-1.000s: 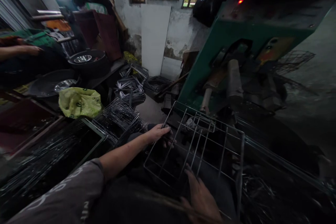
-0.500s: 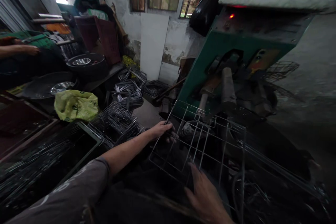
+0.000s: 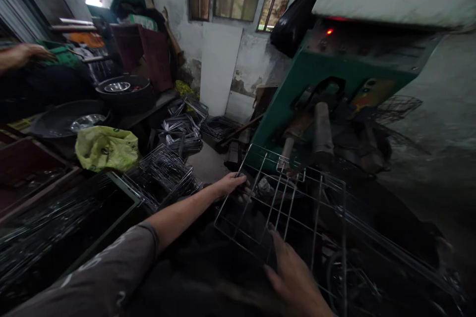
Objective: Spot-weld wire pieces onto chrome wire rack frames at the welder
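Observation:
A rectangular wire rack (image 3: 297,193) lies tilted in front of me, below a green machine (image 3: 316,74). My left hand (image 3: 232,185) grips the rack's left edge, fingers curled round the wire. My right hand (image 3: 292,272) rests on the near edge of the rack with its fingers stretched over the wires. Two dull metal cylinders (image 3: 322,129) stick out of the machine just above the rack's far edge.
Stacks of similar wire racks (image 3: 163,173) lie at left and further back (image 3: 182,129). A yellow-green bag (image 3: 106,147) sits by dark round pans (image 3: 70,119). Another person's hand (image 3: 24,53) shows at far left. More wire pieces (image 3: 372,277) lie at lower right.
The rack has shifted slightly right and toward the machine with both hands on it. The other person's hand at far left has risen.

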`<move>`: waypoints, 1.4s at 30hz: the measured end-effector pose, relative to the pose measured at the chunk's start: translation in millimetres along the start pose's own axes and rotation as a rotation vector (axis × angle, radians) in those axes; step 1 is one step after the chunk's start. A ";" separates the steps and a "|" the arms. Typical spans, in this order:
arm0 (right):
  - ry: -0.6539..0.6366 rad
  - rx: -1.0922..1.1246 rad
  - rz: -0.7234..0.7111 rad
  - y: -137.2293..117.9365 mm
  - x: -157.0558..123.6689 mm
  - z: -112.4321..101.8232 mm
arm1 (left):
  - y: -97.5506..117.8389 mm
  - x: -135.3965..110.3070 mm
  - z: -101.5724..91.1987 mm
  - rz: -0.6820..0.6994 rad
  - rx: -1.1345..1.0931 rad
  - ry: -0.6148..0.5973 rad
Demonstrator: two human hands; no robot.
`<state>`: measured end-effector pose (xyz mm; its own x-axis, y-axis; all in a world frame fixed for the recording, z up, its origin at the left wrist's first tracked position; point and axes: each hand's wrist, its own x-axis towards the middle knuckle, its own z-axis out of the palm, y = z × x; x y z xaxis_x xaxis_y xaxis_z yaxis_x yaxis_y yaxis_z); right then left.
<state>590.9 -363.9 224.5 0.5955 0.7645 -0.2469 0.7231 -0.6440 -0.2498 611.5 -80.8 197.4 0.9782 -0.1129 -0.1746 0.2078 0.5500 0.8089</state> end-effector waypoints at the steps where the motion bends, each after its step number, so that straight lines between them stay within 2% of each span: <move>1: -0.015 0.004 0.005 -0.1 0.5 -1.8 | 0.0 0.4 0.0 0.001 -0.004 0.000; 6: -0.083 0.015 0.032 -1.2 2.3 -8.9 | 1.8 1.7 2.1 -0.006 -0.008 0.021; 12: -0.020 0.067 0.006 0.1 2.4 -6.2 | 4.6 1.4 3.6 0.006 -0.011 0.003; 21: -0.004 0.136 0.012 6.4 3.7 -7.8 | 1.3 8.9 3.3 -0.012 -0.019 0.084; 25: -0.047 0.166 0.002 11.3 3.8 -7.2 | 3.1 6.6 4.5 -0.001 -0.009 0.025; 31: -0.029 0.205 -0.021 15.8 3.7 -6.2 | 1.1 7.1 3.6 0.017 -0.030 0.033; 35: -0.010 0.180 0.005 16.2 3.9 -19.9 | -1.6 13.2 3.5 0.064 -0.087 0.010; 39: -0.059 0.143 0.004 22.5 16.0 -46.5 | 2.9 25.2 2.1 0.076 -0.124 0.076; 42: 0.028 0.115 -0.002 37.0 31.1 -70.7 | 13.6 39.7 0.4 0.121 -0.153 0.121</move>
<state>660.9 -361.9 273.8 0.6043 0.7656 -0.2206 0.6806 -0.6400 -0.3565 653.2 -78.2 201.7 0.9863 0.0565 -0.1550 0.0769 0.6737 0.7350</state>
